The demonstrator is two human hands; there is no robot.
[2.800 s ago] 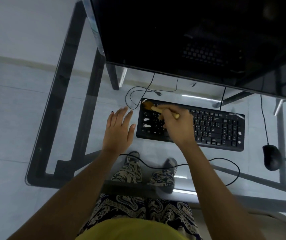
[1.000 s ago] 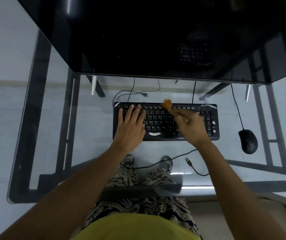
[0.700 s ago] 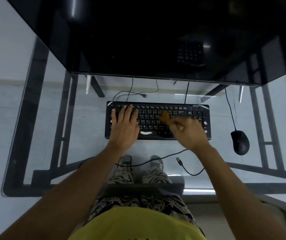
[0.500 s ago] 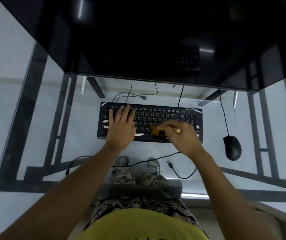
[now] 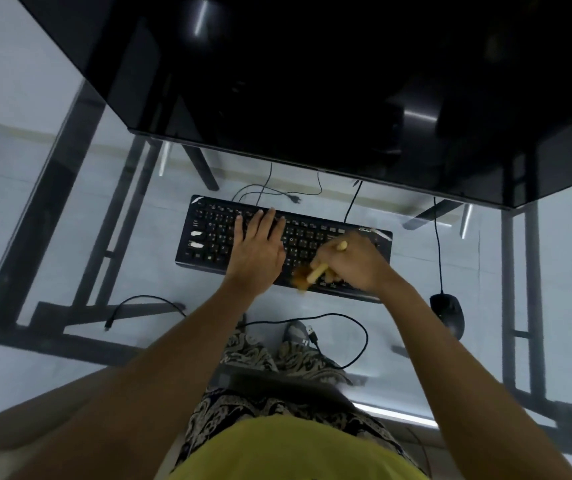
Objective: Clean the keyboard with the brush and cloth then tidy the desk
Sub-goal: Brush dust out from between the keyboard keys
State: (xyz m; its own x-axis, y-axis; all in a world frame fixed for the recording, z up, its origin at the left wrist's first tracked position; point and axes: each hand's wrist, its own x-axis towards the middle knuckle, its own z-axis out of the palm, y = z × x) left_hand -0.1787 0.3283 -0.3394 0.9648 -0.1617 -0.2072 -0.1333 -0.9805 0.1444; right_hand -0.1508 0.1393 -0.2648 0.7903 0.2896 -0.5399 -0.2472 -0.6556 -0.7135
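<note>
Both hands are on the black keyboard (image 5: 284, 245): the left hand (image 5: 256, 252) lies flat with fingers straight across the middle keys, while the right hand (image 5: 355, 263) grips the pale wooden handle of a small brush (image 5: 310, 277), its blurred bristle head pointing down at the near edge of the keys. That keyboard sits on the glass table (image 5: 70, 237) below the dark monitor (image 5: 312, 81), a black mouse (image 5: 447, 311) off to its right and a loose USB cable (image 5: 346, 323) curling nearer the person.

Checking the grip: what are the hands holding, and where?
Right hand grips the brush by its wooden handle; left hand holds nothing.
</note>
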